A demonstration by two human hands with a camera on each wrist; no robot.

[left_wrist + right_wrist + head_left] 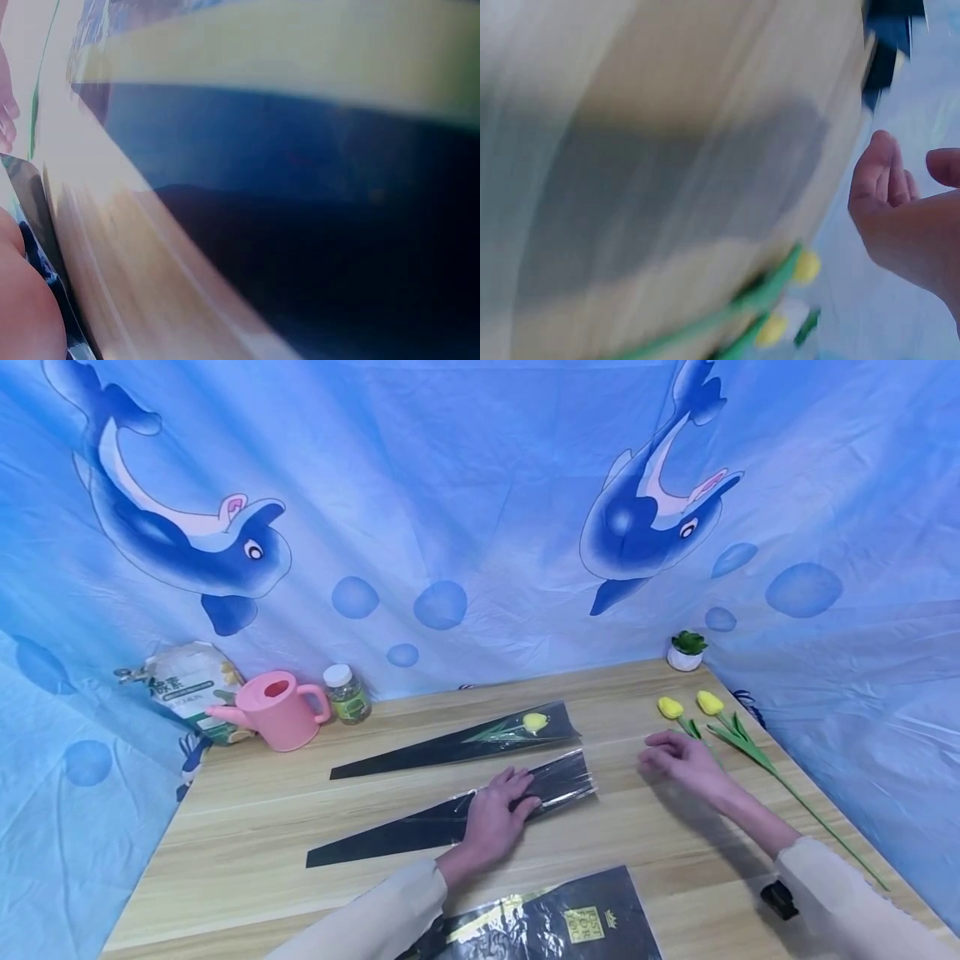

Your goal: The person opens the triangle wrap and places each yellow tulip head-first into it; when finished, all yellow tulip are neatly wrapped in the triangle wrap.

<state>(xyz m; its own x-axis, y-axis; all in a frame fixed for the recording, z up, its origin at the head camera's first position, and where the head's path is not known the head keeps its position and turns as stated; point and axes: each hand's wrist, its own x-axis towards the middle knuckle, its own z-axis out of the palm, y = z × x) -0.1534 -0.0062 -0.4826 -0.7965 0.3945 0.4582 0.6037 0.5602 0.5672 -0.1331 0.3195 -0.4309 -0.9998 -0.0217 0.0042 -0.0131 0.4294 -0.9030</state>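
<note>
Now — left hand (495,817) flat on empty sleeve (450,820) | right hand (682,762) seemingly relaxed, by yellow tulips (686,706)

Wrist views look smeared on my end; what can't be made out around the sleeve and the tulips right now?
- Left wrist view: motion blur; only a sliver of the left hand shows, its contact with the empty sleeve unclear.
- Right wrist view: blurred; the loose tulips are smears, the right hand cut by the frame edge.
- Head view: the right hand covers one tulip stem; touching or not is unclear.
- Head view: the bottom edge cuts the sleeve stack.
</note>
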